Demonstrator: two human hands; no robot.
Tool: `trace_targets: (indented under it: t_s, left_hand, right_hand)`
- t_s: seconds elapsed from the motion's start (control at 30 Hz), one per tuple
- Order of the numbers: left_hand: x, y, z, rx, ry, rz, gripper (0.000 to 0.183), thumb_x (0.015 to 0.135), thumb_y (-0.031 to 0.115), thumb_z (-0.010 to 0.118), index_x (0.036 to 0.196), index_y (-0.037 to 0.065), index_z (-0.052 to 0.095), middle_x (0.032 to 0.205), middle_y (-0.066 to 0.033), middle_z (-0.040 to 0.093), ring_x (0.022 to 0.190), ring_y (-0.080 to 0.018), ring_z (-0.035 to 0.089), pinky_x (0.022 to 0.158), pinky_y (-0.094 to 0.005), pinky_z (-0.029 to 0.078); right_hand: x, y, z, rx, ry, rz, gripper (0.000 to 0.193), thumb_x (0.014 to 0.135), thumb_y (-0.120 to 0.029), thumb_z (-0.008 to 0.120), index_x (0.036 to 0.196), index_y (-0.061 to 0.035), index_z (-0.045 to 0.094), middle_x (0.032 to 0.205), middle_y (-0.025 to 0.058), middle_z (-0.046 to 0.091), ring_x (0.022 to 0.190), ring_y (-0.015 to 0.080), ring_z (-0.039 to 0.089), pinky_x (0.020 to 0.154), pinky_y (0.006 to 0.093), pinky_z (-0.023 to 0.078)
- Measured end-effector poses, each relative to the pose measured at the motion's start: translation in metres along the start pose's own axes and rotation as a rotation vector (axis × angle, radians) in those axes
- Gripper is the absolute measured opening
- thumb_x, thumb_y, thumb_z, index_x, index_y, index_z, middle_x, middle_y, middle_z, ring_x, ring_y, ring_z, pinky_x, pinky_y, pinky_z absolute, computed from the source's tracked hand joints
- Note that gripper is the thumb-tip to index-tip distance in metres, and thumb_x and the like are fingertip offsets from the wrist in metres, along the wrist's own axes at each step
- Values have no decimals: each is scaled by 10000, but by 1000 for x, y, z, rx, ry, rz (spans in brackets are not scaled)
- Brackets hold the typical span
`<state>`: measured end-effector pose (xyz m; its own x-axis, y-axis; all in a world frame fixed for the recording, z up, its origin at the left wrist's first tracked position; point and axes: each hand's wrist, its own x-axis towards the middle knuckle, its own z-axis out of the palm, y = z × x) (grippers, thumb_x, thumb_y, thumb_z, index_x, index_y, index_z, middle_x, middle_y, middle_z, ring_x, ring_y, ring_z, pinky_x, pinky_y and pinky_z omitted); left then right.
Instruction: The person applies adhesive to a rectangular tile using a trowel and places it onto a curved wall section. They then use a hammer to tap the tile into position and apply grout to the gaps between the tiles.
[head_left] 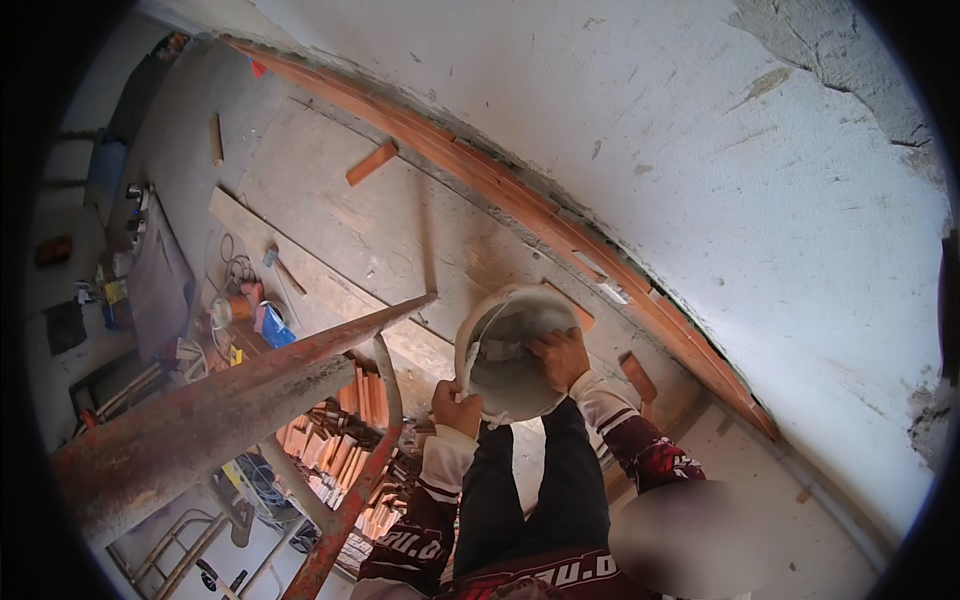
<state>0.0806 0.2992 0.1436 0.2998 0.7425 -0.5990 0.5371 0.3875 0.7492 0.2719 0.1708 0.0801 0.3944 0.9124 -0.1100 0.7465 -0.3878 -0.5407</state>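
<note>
Where behind hands (pixel 562 358), bucket (pixel 537 308) partly hidden.

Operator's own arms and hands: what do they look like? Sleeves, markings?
Left hand and right hand: no gloves. Left sleeve and right sleeve: long, off-white toward the cuffs, thin dark stripes, maroon higher up, white print on the maroon.

bucket (pixel 530 305) | round, off-white, pale rim | open top, grey smears inside | mouth facing camera | just below and right of frame centre
</note>
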Motion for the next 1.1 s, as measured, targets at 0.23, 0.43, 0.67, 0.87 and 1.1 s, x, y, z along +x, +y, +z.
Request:
trace_targets:
  t_s: [0.23, 0.43, 0.67, 0.87, 1.1]
  left_hand:
    - [0, 17, 6, 24, 57, -40, 238, 687, 15, 667, 872, -29, 524, 820, -81, 589, 706, -131, 542, 611, -279, 464]
    - [11, 2, 4, -26, 83, -15, 205, 695, 35, 651, 847, -26, 526, 818, -77, 585, 700, -123, 516, 605, -291, 457]
    - [6, 21, 10, -67, 31, 51, 233, 686, -2, 642, 882, -27, 518, 899, -123, 619, 807, -157, 569, 707, -305, 490]
    - [8, 15, 4, -11, 27, 89, 230, 692, -6, 633, 889, -28, 516, 922, -136, 627, 856, -169, 571, 753, -317, 489]
    - [7, -1, 0, 84, 36, 124, 203, 697, 23, 649, 850, -22, 523, 861, -127, 618, 788, -162, 567, 697, -312, 486]
  right_hand:
    - [11, 8, -25, -59, -21, 57, 381, 713, -142, 718, 1092, -182, 705, 928, 11, 678, 905, 215, 615, 826, 411, 358]
    - [25, 17, -24, -114, 53, 10, 283, 775, -164, 642, 1046, -209, 709, 889, 11, 636, 861, 217, 597, 768, 424, 362]
    - [57, 9, -5, -322, 51, 54, 207, 793, -150, 595, 962, -190, 707, 906, 21, 633, 913, 209, 596, 816, 436, 383]
    - [53, 1, 8, -222, 10, -19, 195, 796, -124, 573, 922, -164, 717, 848, 32, 635, 856, 216, 597, 791, 408, 397]
    - [41, -11, 11, -118, -113, 36, 343, 798, -166, 603, 1121, -233, 698, 1010, 16, 668, 990, 215, 608, 848, 454, 378]
